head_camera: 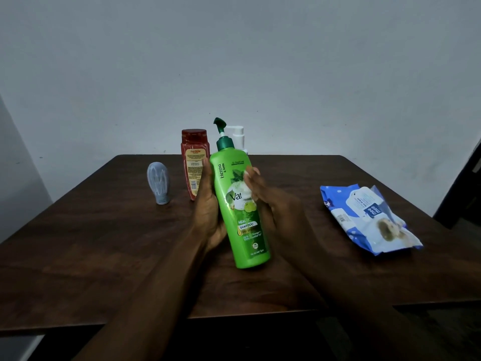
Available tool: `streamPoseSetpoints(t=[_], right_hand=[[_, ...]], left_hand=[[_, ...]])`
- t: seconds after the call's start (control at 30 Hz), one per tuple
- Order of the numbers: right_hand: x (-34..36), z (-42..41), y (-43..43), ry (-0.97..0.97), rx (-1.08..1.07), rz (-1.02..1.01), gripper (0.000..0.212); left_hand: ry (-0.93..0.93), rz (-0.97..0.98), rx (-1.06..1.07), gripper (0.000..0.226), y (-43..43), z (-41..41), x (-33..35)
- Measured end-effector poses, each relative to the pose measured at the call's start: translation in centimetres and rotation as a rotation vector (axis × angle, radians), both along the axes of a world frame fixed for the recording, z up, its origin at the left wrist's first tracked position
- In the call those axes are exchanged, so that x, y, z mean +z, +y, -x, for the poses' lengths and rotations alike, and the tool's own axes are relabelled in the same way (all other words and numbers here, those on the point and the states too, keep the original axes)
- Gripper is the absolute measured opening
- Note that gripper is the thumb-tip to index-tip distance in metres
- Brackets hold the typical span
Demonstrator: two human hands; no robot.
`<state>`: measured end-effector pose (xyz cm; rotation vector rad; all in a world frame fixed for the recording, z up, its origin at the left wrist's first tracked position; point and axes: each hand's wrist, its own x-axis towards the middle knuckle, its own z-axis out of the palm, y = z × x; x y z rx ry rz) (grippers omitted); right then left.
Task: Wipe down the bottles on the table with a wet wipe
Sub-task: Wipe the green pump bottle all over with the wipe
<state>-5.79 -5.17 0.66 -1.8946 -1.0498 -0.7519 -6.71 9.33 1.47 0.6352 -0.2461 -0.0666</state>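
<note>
1. The step in hand looks like wiping the tall green plastic pump bottle (239,204). It is held over the middle of the dark brown wooden table (104,243). It leans, with its pump top tipped toward the far edge. It is hard to tell if its bottom touches the table.
2. The left hand (209,209) holds the green bottle from its left side. The palm cups it low down. The fingers point up along it and seem to go round the back.
3. The right hand (263,201) holds the bottle's right side. Its fingers (250,178) lie curled over the front label. There is a pale bit by the fingertips, but it is too small to tell if it is a wipe or just the label picture.
4. So both hands are clamped on the same bottle, one on each side, close together.
5. The next move likely needs a wipe pressed flat and rubbed up and down. The left hand would turn the bottle so the back gets cleaned too. If there is no wipe in the hand, one must come from the crinkly blue and white pack of wet wipes (364,220) by the right edge.
6. More bottles wait near the far edge: a red plastic bottle (194,157), a white spray bottle (238,136) behind the green one, and a small grey bottle (158,182) further left.
</note>
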Motion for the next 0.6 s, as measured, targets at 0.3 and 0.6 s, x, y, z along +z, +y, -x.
streamPoseSetpoints(t=[0.3, 0.6], right_hand=[[1.6, -1.3, 1.4, 0.609, 0.183, -0.326, 0.041], [-0.9, 5.3, -1.9, 0.619, 0.122, -0.031, 0.045]], left_hand=[[-0.012, -0.313, 0.295, 0.061, 0.6, -0.9, 0.0], [0.037, -0.292, 0.399, 0.074, 1.7, -2.3, -0.5]])
